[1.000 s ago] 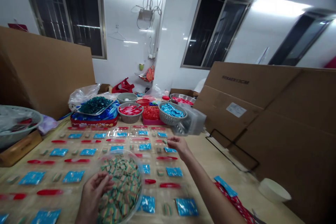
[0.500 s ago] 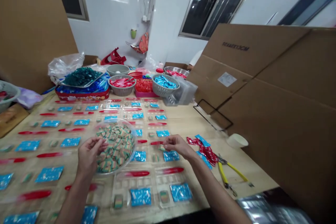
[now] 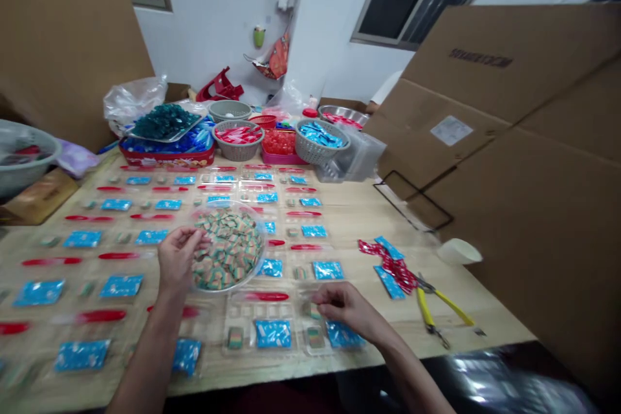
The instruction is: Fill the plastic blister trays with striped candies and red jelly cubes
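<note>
My left hand (image 3: 180, 262) is closed in a pinch over the left rim of a clear round bowl (image 3: 264, 242); what its fingertips hold, if anything, I cannot make out. The bowl is heaped with small striped blocks (image 3: 226, 249) in green and tan. Lower right, my right hand (image 3: 347, 307) pinches one striped block (image 3: 315, 312) above a clear plastic tray (image 3: 303, 336). In that tray lie another striped block (image 3: 314, 336) and a blue packet (image 3: 343, 334), partly under the hand. The tray beside it holds a red-handled item (image 3: 268, 296), a block and a blue packet (image 3: 273, 333).
Rows of similar filled trays cover the table's left side. Yellow-handled pliers (image 3: 427, 310), a red patterned strip (image 3: 391, 265) and a roll of tape (image 3: 460, 251) lie at right. Baskets (image 3: 239, 150) stand behind, with cardboard (image 3: 548, 194) on the right.
The view has shifted. My right hand has moved nearer, from the tray behind to the front right tray, with a striped block in its fingers. My left hand stays pinched at the bowl.
</note>
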Available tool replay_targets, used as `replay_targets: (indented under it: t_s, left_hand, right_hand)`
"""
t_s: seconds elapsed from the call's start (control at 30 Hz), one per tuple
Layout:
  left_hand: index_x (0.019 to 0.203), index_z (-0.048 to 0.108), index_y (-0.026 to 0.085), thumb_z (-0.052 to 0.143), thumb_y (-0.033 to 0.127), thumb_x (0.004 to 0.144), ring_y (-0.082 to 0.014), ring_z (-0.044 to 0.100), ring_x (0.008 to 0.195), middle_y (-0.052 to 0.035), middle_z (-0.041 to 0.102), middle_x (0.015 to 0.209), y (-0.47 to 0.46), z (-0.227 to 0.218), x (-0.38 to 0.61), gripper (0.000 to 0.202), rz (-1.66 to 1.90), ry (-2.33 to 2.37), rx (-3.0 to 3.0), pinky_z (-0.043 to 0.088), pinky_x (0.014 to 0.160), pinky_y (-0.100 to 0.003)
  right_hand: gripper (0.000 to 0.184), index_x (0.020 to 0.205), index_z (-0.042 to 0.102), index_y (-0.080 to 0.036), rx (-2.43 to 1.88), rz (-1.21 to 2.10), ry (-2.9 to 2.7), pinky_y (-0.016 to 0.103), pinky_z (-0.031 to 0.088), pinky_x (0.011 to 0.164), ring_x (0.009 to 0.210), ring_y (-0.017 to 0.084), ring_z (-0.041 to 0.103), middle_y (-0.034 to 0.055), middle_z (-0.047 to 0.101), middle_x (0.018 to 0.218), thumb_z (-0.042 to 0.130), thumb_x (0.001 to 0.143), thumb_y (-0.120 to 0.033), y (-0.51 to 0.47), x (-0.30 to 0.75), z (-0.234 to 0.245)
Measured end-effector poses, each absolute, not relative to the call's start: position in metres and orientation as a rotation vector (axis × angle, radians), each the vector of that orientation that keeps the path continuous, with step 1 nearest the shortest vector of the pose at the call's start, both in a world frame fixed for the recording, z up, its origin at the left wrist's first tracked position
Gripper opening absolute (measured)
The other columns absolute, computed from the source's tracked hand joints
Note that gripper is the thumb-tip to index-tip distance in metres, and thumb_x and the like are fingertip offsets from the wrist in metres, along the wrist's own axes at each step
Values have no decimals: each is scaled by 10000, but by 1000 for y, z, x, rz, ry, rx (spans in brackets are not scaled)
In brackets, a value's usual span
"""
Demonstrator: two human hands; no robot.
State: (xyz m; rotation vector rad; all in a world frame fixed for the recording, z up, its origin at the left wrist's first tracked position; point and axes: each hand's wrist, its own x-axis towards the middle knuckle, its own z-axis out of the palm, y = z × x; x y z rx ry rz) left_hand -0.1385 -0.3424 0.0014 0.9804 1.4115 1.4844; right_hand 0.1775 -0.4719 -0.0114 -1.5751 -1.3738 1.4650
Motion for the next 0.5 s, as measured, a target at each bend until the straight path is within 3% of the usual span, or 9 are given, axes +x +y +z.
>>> replay_targets:
  t_s: [0.13, 0.23, 0.33, 0.5]
  left_hand:
    - [803, 597, 152, 587, 376, 684, -185, 601, 637, -41, 625, 710, -346, 8, -169, 254, 1462, 2030, 1473, 491, 634, -313]
    - [952, 593, 128, 530, 346, 731, -257, 612, 796, -112, 636, 864, -356, 9, -190, 317, 1018, 2430, 1790, 470, 724, -366]
    - [1008, 577, 106, 502, 350, 742, -276, 623, 766, -108, 647, 782, -363, 1, -200, 369, 736, 2420, 1774, 458, 686, -350]
    - [819, 569, 175, 552, 368, 668, -236, 621, 612, -25, 625, 574, -354, -28, -204, 246, 866, 2129, 1500, 428, 567, -280]
  right_hand:
    - [217, 642, 600, -161, -1554, 1445, -1376, 224, 302, 505, 525, 107, 434, -27, 521, 554, 684, 641, -361, -462, 168, -15]
    - [252, 660, 607, -161, -1521, 1448, -1402, 237, 310, 519, 547, 121, 445, -11, 524, 566, 671, 651, -404, -455, 159, -21]
    - [288, 665, 609, -164, -1506, 1437, -1412, 243, 302, 514, 546, 127, 439, -4, 519, 562, 668, 643, -445, -451, 150, -29]
    - [370, 645, 585, -166, -1432, 1426, -1402, 235, 282, 496, 509, 107, 387, -22, 470, 533, 664, 623, -528, -447, 145, -39]
